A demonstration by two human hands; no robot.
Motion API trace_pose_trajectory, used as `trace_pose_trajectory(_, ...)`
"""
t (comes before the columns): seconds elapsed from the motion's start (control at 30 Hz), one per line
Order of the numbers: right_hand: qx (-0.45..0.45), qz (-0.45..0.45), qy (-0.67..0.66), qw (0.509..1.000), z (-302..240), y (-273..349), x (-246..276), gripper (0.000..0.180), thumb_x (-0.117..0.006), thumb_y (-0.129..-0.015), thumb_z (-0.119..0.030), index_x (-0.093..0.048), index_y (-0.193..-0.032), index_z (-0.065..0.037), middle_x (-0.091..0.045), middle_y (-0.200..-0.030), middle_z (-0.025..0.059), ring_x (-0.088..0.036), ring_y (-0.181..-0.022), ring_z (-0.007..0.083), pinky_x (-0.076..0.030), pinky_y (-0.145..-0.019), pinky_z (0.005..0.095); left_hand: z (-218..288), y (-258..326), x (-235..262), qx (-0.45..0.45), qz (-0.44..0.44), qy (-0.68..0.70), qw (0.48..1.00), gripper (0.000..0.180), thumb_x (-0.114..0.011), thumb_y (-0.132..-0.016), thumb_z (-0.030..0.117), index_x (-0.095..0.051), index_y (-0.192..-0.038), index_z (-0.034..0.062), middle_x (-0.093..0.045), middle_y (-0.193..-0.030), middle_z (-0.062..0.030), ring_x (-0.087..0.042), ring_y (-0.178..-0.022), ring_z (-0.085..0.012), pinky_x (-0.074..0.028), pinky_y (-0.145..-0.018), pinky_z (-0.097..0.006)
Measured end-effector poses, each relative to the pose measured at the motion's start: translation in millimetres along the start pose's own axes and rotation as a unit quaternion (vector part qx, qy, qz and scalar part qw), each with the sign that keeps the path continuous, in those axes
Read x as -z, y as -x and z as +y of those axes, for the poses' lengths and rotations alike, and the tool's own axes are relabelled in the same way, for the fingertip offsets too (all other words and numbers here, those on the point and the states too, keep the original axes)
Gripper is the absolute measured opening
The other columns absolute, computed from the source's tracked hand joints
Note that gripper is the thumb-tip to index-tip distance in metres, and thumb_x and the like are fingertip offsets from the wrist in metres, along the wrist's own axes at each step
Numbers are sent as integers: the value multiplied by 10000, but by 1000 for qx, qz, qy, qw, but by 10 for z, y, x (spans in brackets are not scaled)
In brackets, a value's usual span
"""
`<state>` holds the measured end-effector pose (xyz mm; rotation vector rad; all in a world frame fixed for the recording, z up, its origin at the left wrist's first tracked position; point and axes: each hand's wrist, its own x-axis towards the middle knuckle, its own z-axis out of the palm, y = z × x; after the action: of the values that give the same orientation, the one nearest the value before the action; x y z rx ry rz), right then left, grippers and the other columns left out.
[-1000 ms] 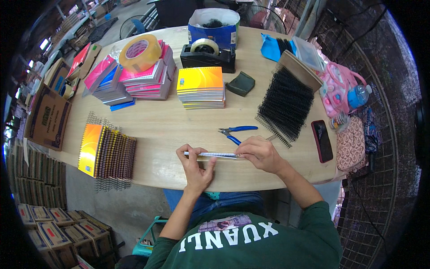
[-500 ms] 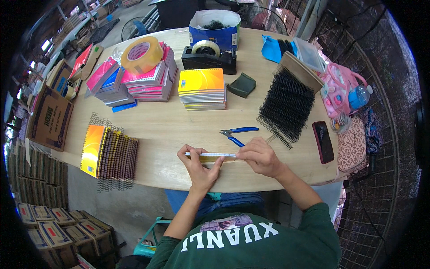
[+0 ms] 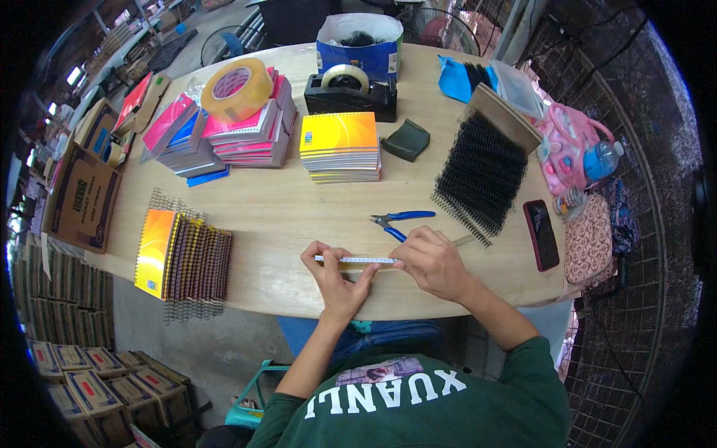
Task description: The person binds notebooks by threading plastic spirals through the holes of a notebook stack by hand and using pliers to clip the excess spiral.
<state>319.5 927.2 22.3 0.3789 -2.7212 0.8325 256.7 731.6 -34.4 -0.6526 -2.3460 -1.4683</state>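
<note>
Near the table's front edge, my left hand (image 3: 337, 282) grips a small notebook (image 3: 358, 260) on edge, thumb on one side and fingers on the other, with its white punched edge facing up. My right hand (image 3: 435, 263) is closed at the notebook's right end, fingertips pinched against the corner. A thin dark spiral binding coil (image 3: 467, 240) sticks out to the right from behind my right fingers; the part inside the grip is hidden. Just beyond my right hand lie blue-handled cutting pliers (image 3: 399, 222), one handle reaching close to my knuckles.
A stack of yellow notebooks (image 3: 340, 142) stands mid-table, coil-bound ones (image 3: 187, 257) at left, pink ones (image 3: 250, 138) behind under a tape roll (image 3: 237, 89). Black coils (image 3: 482, 172) lean on a board at right, near a phone (image 3: 541, 235). Behind are a tape dispenser (image 3: 351, 97) and blue box (image 3: 358, 48).
The coil's free end has swung slightly lower and now points more to the right of my right hand. Both hands keep their hold; the whole view has shifted a little.
</note>
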Motion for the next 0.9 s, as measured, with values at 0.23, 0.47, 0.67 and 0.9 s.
trace_pose_trajectory(0.23, 83, -11, 82, 993, 49, -98, 46, 343, -750, -793, -334, -697, -1023, -85, -623, -1074, 138, -574, -1100, 342, -449, -941, 469, -34, 18, 39, -31, -12, -18, 999, 526, -898, -685, 264, -501, -932, 22, -338, -1113, -186, -376, -1043, -311, -406, -865, -394)
trace_pose_trajectory(0.47, -151, 31, 372, 915, 1559, -1262, 163, 632, -738, -792, -446, -595, -1326, -139, -489, -1319, 325, -444, -1271, 449, -334, -1101, 525, -7, -1, -10, -34, -41, 4, 999, 546, -900, -661, 267, -503, -945, 21, -365, -1075, -173, -381, -1037, -310, -383, -897, -416)
trace_pose_trajectory(0.67, -158, -56, 155, 974, 997, -1214, 665, 559, -712, -821, -458, -650, -1295, -168, -604, -1199, 272, -550, -1167, 407, -386, -1067, 458, -145, -73, 194, -1, -47, 2, 999, 614, -922, -631, 266, -480, -983, 23, -370, -1032, -153, -392, -997, -289, -394, -848, -401)
trace_pose_trajectory(0.9, -271, -228, -425, 833, 669, -505, -161, 630, -626, -901, -533, -658, -1156, 42, -661, -966, 108, -620, -850, 179, -517, -715, 318, -184, -91, 301, -32, -91, 28, 995, 675, -942, -577, 274, -450, -976, 41, -367, -982, -135, -391, -948, -297, -389, -816, -392)
